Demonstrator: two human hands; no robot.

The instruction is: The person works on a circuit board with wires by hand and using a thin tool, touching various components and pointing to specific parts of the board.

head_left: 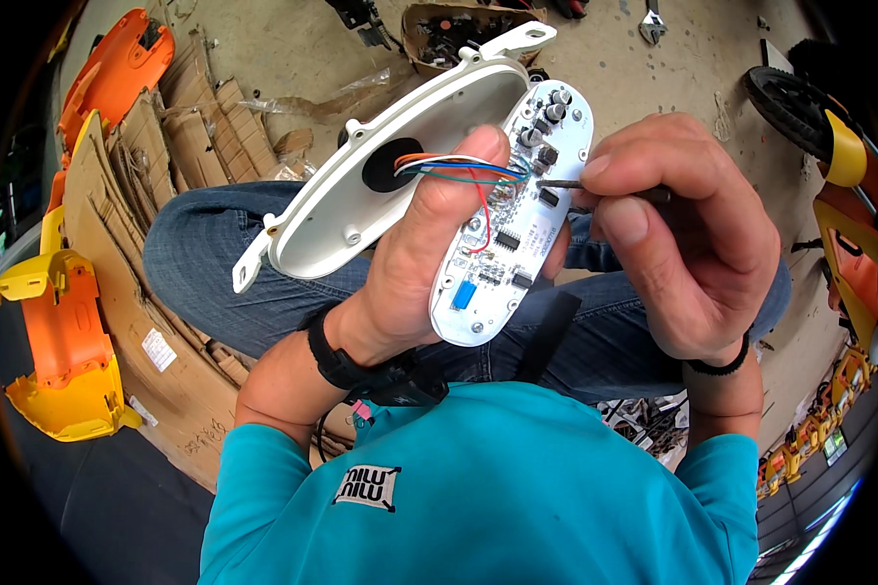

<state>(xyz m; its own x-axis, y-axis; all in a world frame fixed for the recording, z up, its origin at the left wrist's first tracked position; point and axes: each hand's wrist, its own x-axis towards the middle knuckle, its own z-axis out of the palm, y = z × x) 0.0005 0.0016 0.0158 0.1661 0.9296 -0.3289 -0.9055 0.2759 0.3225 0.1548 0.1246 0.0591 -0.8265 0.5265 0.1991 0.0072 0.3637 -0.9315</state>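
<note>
My left hand [407,249] is closed around a long oval white circuit board [527,278], its thumb lying along the left edge. Capacitors, black chips and a blue component stand on the board. A bundle of coloured wires [454,168] runs from the board to a dark round opening in an off-white plastic housing [312,229]. That housing sits tilted behind my left hand, above my knee. Between thumb and index finger, my right hand [678,229] pinches a thin dark metal tool [561,183]. Its tip is at the board beside the wire ends; whether it touches cannot be told.
Flattened cardboard [137,283] lies at the left, with orange and yellow plastic parts [63,341] on and beside it. A box of small parts [429,41] and an adjustable wrench [653,21] are on the far floor. At the right stands a black wheel [790,112].
</note>
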